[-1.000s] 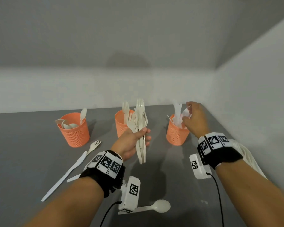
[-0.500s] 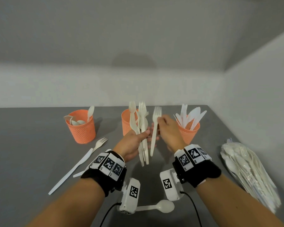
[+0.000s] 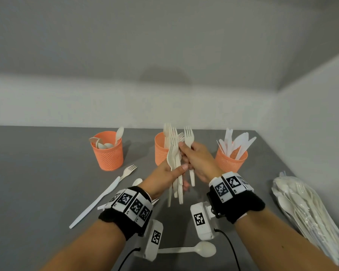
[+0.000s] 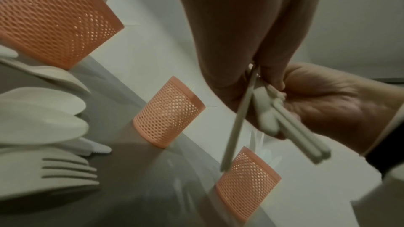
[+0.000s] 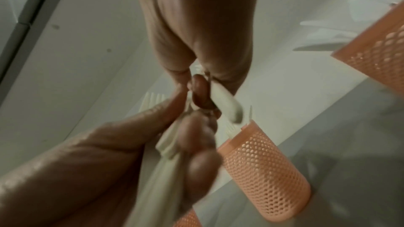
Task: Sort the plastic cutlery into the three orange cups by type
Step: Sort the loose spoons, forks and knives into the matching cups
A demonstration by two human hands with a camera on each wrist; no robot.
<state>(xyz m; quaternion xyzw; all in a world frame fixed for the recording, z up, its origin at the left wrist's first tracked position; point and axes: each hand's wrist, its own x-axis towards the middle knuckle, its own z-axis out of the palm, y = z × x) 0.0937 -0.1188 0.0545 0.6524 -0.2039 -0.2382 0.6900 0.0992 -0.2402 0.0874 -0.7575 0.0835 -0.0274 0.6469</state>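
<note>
Showing coded wristband markers (image 3: 132, 205) only

Seen from the left wrist, the left hand (image 4: 251, 28) comes down from twelve o'clock and pinches a bunch of white forks (image 4: 282, 120). The right hand (image 4: 332, 108), at three o'clock, grips the same forks. Three orange cups (image 4: 168, 112) stand in a row from ten o'clock to five o'clock. More white forks and spoons (image 4: 41, 123) lie at nine o'clock.

Hiding most of the middle orange cup (image 3: 158, 151) behind the fork bundle (image 3: 174, 169). Blurring in both wrist views. Running off the right edge: bagged cutlery (image 3: 309, 214).
</note>
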